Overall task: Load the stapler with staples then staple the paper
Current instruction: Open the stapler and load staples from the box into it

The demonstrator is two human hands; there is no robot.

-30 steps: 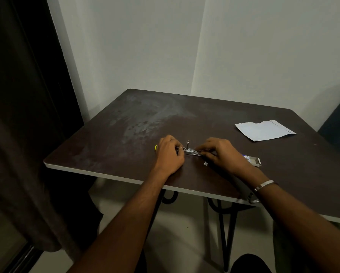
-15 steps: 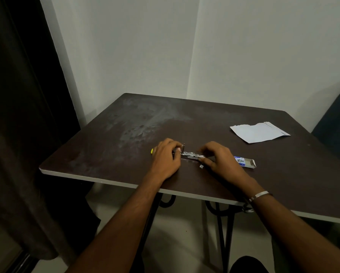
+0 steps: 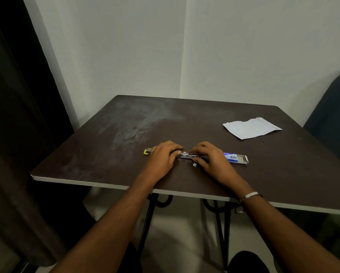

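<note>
A small stapler (image 3: 184, 155) lies opened flat on the dark table (image 3: 273, 166), its metal staple channel showing between my hands and its yellow end (image 3: 147, 151) poking out on the left. My left hand (image 3: 163, 158) presses down on the stapler's left part. My right hand (image 3: 210, 159) rests with its fingertips on the right end of the metal channel. A blue and white staple box (image 3: 237, 157), open at its right end, lies just right of my right hand. The white paper (image 3: 251, 128) lies at the far right.
A tiny white scrap (image 3: 194, 164) lies on the table under my right fingers. The table's front edge (image 3: 106, 184) runs close to my wrists. A dark curtain (image 3: 17, 134) hangs at the left and a dark chair (image 3: 334, 115) stands at the right.
Both hands stay on the stapler. The small upright metal part between my hands looks lower now, and my right fingers have closed in toward the left hand.
</note>
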